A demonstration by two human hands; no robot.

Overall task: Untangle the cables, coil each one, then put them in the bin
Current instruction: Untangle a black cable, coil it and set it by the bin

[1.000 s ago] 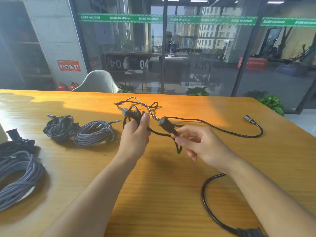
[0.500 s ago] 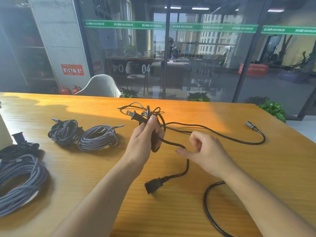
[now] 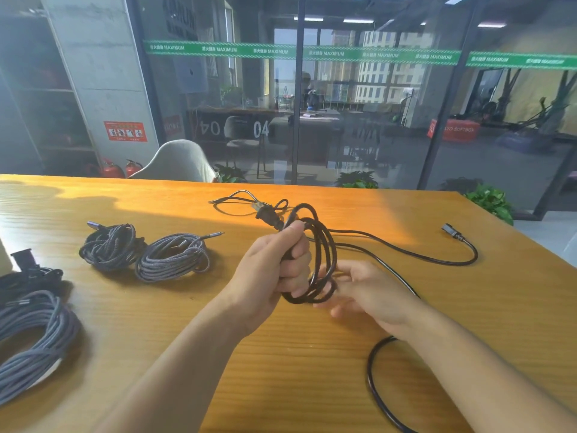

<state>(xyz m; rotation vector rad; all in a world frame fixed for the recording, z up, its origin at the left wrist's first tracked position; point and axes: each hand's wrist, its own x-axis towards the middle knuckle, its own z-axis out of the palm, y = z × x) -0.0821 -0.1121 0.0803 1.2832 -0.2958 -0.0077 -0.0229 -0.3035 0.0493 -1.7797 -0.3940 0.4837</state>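
Two hands (image 3: 274,270) (image 3: 371,292); four coiled cables (image 3: 109,246) (image 3: 175,257) (image 3: 31,342) (image 3: 28,276); two fire extinguishers (image 3: 112,168) (image 3: 132,167).

Sunlit wooden table (image 3: 312,354) (glass wall (image 3: 359,120) behind)

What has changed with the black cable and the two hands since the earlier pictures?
The left hand now grips several loops of the black power cable, not only a bunch. The right hand let go of the connector and now touches the loops. The grey coils stayed put.
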